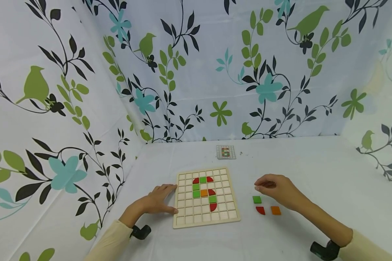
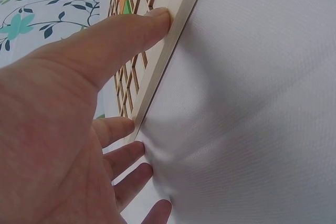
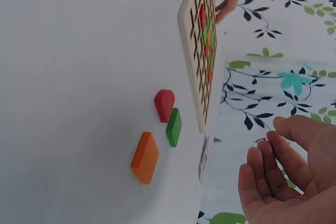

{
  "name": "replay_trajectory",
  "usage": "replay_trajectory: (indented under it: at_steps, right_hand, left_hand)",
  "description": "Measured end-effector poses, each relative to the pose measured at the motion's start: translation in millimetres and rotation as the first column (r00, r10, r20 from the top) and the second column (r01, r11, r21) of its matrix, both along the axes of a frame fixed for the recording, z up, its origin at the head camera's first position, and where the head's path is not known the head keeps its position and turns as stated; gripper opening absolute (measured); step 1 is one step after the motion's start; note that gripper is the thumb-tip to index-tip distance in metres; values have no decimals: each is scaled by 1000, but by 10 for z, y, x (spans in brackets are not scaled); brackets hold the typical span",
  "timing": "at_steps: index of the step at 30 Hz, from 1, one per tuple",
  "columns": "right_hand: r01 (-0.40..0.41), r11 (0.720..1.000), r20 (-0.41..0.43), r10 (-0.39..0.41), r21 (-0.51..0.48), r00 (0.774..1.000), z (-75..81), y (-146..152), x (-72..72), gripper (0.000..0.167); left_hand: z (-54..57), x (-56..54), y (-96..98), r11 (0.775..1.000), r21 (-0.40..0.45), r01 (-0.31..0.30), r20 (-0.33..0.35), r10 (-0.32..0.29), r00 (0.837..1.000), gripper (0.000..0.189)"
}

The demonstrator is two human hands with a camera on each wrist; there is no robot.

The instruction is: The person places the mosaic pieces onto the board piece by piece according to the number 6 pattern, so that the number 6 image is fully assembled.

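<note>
A wooden grid board (image 1: pixel 189 219) lies on the white cloth, with red, green and orange tiles set in several of its squares. My left hand (image 1: pixel 156 199) rests at its left edge, fingers spread; in the left wrist view the thumb (image 2: pixel 152 22) presses on the rim. To the right of the board, my right hand (image 1: pixel 279 186) hovers with loosely bent fingers, thumb and index tips close together and nothing visible between them. Below that hand lie a green square tile (image 1: pixel 257 199), a red quarter-round tile (image 1: pixel 260 210) and an orange square tile (image 1: pixel 276 210).
Behind the board is a small gridded card (image 1: pixel 226 152) with a coloured tile pattern printed on it. Patterned curtain (image 1: pixel 196 72) with birds and leaves rises at the back and along both sides. Each wrist carries a black camera (image 1: pixel 141 232).
</note>
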State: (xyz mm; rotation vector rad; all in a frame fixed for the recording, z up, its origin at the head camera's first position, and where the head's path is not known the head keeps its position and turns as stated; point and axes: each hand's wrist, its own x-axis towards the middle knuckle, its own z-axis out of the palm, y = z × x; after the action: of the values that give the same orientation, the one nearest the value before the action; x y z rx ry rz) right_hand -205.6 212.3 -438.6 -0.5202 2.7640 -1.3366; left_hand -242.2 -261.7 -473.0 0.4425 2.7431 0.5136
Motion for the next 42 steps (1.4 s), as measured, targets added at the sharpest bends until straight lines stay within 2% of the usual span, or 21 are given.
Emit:
replay_trajectory:
  at_steps: [3, 7, 11, 14, 20, 26, 29, 35, 42]
  right_hand:
    - [19, 1000, 16, -19, 15, 1000, -19, 119, 60, 25]
    - [22, 1000, 92, -22, -3, 996, -81, 257, 143, 29]
    - [24, 999, 197, -17, -33, 980, -196, 383, 199, 34]
    - [19, 999, 222, -12, -28, 975, -298, 465, 227, 33]
    - [-14, 1000, 136, 13, 9, 991, -462, 554, 307, 28]
    - [-10, 998, 65, 6, 60, 998, -540, 544, 321, 34]
    - [-32, 993, 17, 31, 110, 999, -564, 543, 315, 37]
    - [-81, 985, -64, 92, 153, 994, -577, 538, 330, 35]
    - [-90, 979, -104, 110, 182, 988, -576, 553, 341, 30]
  left_hand:
    - [-1, 5, -3, 1000, -3, 0, -1, 0, 1000, 103]
    - [17, 16, -3, 1000, 4, -2, -1, 2, 1000, 103]
    - [24, 23, 4, 1000, 12, -1, -1, 1, 1000, 103]
    - [19, 27, 9, 1000, 17, 4, -6, -4, 1000, 103]
    - [42, 53, 13, 1000, 15, 5, 5, -5, 1000, 103]
    - [128, 81, 33, 1000, 0, 19, 8, -19, 1000, 102]
    - [146, 96, 43, 1000, 7, 14, 8, -14, 1000, 102]
    - [141, 100, 48, 1000, 8, 15, 7, -15, 1000, 101]
    - [76, 67, 28, 1000, 5, 31, -2, -31, 1000, 103]
